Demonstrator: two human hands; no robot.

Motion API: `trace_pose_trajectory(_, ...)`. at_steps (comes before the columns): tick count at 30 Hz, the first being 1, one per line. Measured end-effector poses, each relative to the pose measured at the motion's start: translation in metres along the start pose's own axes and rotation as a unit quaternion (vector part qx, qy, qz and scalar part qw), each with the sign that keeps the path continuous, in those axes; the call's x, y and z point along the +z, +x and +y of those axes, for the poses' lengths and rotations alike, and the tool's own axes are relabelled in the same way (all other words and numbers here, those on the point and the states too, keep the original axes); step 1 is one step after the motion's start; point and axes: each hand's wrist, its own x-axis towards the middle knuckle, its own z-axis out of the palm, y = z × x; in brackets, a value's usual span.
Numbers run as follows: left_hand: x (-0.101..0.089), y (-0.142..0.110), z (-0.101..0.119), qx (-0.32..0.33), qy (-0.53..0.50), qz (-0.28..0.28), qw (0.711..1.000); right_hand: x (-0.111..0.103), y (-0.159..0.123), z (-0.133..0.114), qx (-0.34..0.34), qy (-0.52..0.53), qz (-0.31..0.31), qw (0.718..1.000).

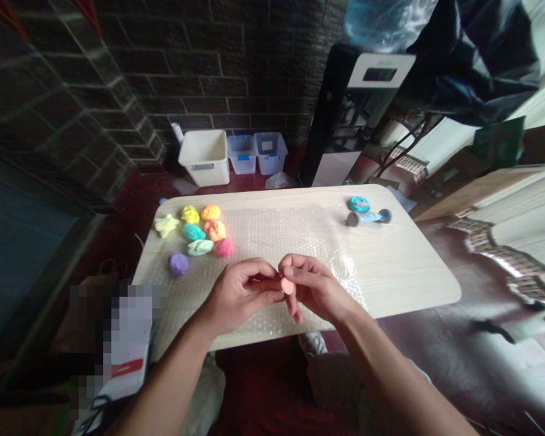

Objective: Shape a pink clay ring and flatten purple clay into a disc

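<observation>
Between my two hands, above the near edge of the table, is a small flattened piece of pink clay (pixel 287 286). My left hand (pixel 243 287) pinches it from the left with curled fingers. From the other side, my right hand (pixel 315 281) grips it between thumb and forefinger, its lower fingers pointing down. To the left lie soft clay lumps: a purple one (pixel 178 264), a pink-red one (pixel 224 247), an orange one (pixel 215 230), a teal one (pixel 194 232) and several in yellow and pale green.
Bubble wrap (pixel 272 233) covers much of the wooden table (pixel 404 266). At the far right sit a teal clay piece (pixel 359 204) and a blue dumbbell-shaped object (pixel 369 218). Behind stand a white bin (pixel 204 158), clear plastic boxes (pixel 271 154) and a water dispenser (pixel 352 109).
</observation>
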Motion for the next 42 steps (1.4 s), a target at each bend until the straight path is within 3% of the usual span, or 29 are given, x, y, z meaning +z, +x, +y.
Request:
trace_pose_trajectory(5, 0.000, 0.000, -0.001, 0.002, -0.018, 0.002, 1.000, 0.000, 0.000, 0.000, -0.003, 0.020, -0.033, 0.999)
trace_pose_trajectory(12, -0.001, 0.001, 0.001, 0.004, -0.085, 0.006, 0.996, 0.003, -0.001, -0.001, -0.012, 0.043, -0.046, 0.998)
trace_pose_trajectory(23, -0.001, 0.001, 0.003, -0.001, -0.092, 0.020, 0.996, 0.007, -0.005, -0.001, -0.016, 0.014, -0.042, 0.999)
trace_pose_trajectory(31, -0.002, 0.000, 0.005, -0.026, -0.079, 0.003, 0.997, -0.002, -0.002, 0.003, -0.077, -0.050, -0.003, 0.996)
trace_pose_trajectory(36, -0.002, 0.002, 0.000, -0.018, -0.064, 0.035, 0.997, -0.002, -0.001, 0.001, -0.095, -0.087, 0.031, 0.991)
trace_pose_trajectory(42, -0.001, 0.002, -0.010, 0.043, 0.118, 0.110, 0.986, 0.000, 0.002, 0.001, -0.121, -0.170, 0.117, 0.971)
